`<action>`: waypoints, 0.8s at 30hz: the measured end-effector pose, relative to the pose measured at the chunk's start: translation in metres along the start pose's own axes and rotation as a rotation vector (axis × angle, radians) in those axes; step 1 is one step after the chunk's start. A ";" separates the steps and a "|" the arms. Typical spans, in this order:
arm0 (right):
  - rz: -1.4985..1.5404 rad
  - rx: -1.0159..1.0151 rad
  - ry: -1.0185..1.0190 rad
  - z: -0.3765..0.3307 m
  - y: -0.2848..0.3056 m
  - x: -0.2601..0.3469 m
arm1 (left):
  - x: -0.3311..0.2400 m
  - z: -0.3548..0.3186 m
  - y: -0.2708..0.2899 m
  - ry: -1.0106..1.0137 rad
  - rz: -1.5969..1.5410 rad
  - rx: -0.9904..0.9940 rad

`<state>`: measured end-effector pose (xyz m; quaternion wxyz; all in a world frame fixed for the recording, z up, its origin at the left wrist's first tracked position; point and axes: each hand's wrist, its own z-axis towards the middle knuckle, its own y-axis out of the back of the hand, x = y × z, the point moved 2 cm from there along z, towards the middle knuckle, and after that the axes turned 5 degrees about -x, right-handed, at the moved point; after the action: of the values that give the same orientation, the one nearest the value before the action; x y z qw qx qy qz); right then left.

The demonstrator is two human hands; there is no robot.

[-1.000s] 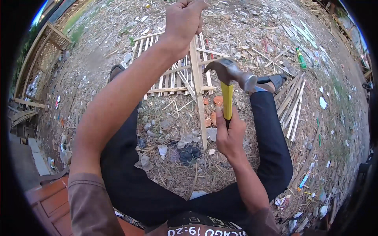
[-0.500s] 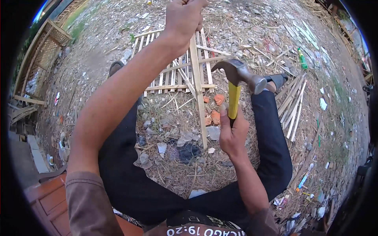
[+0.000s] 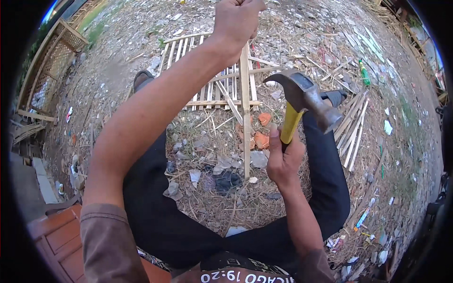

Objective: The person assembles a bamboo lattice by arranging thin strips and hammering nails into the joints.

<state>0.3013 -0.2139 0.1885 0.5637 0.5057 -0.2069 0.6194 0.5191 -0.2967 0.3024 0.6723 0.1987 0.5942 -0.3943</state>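
Note:
My right hand [image 3: 285, 160] is wrapped round the yellow and black handle of a claw hammer [image 3: 306, 96], its metal head raised above the grip. High in the picture, my left hand [image 3: 237, 23] is closed in a fist, its fingertips out of sight. A long pale wooden strip [image 3: 246, 118] runs up to that hand, its upper end hidden behind the wrist; its lower end reaches the ground between my legs. Beyond the strip lies a slatted wooden frame [image 3: 207, 103], partly covered by my left forearm. The hammer head is apart from the strip.
Broken orange brick pieces [image 3: 261, 140] lie beside the strip. A bundle of thin wooden slats [image 3: 353, 127] is by my right foot, with a green bottle [image 3: 364, 73] farther off. A wooden lattice panel [image 3: 49, 70] stands at the far left. Litter and stones cover the ground.
My left hand has shifted right, and the strip's upper part has swung right with it. The hammer head has moved right and slightly down, tilting more.

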 end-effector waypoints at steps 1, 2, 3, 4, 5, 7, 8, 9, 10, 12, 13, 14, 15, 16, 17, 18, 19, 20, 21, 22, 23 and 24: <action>-0.024 -0.001 0.019 -0.007 -0.002 -0.017 | -0.002 -0.001 -0.004 0.009 0.001 0.006; -0.048 -0.003 0.039 -0.015 -0.003 -0.034 | -0.003 -0.002 -0.007 0.019 0.001 0.012; -0.196 0.132 -0.044 -0.020 -0.006 -0.038 | -0.002 -0.003 -0.007 0.027 0.009 -0.013; -0.196 0.117 -0.018 -0.021 -0.003 -0.039 | -0.001 -0.001 -0.006 0.010 0.008 -0.032; -0.197 0.101 0.008 -0.022 0.001 -0.038 | -0.001 0.002 -0.006 -0.007 0.007 -0.051; -0.162 0.092 0.017 -0.017 0.001 -0.021 | 0.004 0.000 0.000 -0.009 0.005 -0.048; -0.101 0.061 0.005 -0.012 -0.001 -0.010 | 0.007 -0.002 0.002 -0.003 -0.010 -0.020; -0.038 0.026 0.014 -0.002 -0.001 0.003 | 0.003 0.000 0.000 -0.016 -0.029 0.005; 0.019 -0.011 0.022 0.004 0.001 0.014 | 0.002 -0.001 -0.004 -0.028 -0.022 0.010; 0.010 0.012 0.037 0.003 0.007 0.012 | 0.000 -0.005 -0.011 -0.054 0.002 0.016; -0.023 0.031 0.019 -0.007 0.005 -0.004 | 0.001 -0.003 -0.011 -0.147 0.043 0.026; -0.061 0.047 0.002 -0.018 0.005 -0.023 | 0.000 -0.004 -0.010 -0.073 0.001 -0.018; -0.296 0.166 -0.035 -0.027 0.010 -0.046 | -0.004 -0.003 -0.015 -0.008 -0.055 -0.052; -0.265 0.149 -0.043 -0.032 0.010 -0.043 | -0.005 -0.003 -0.010 0.059 -0.089 -0.099; -0.235 0.133 -0.052 -0.035 0.010 -0.039 | 0.011 0.005 0.005 -0.038 -0.063 -0.037; -0.214 0.117 -0.066 -0.035 0.014 -0.037 | 0.009 0.008 0.006 -0.053 -0.036 -0.039; -0.217 0.136 -0.074 -0.030 0.013 -0.032 | 0.009 0.006 0.008 -0.047 0.000 -0.036; -0.186 0.113 -0.068 -0.027 0.012 -0.025 | 0.008 0.004 0.009 -0.041 0.038 -0.033; -0.161 0.080 -0.042 -0.016 0.015 -0.018 | -0.006 -0.008 -0.006 0.016 0.024 -0.039; -0.118 0.058 -0.017 -0.009 0.012 -0.006 | -0.002 -0.006 -0.006 -0.014 0.021 -0.028; -0.032 0.013 0.010 -0.003 0.008 0.010 | 0.003 -0.004 -0.003 -0.045 0.018 -0.018; -0.039 0.009 0.066 -0.005 0.009 0.003 | 0.004 -0.002 -0.007 -0.078 -0.003 0.003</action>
<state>0.2914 -0.2107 0.1920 0.5800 0.4914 -0.1757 0.6256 0.5124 -0.3004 0.2997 0.6941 0.1834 0.5671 -0.4037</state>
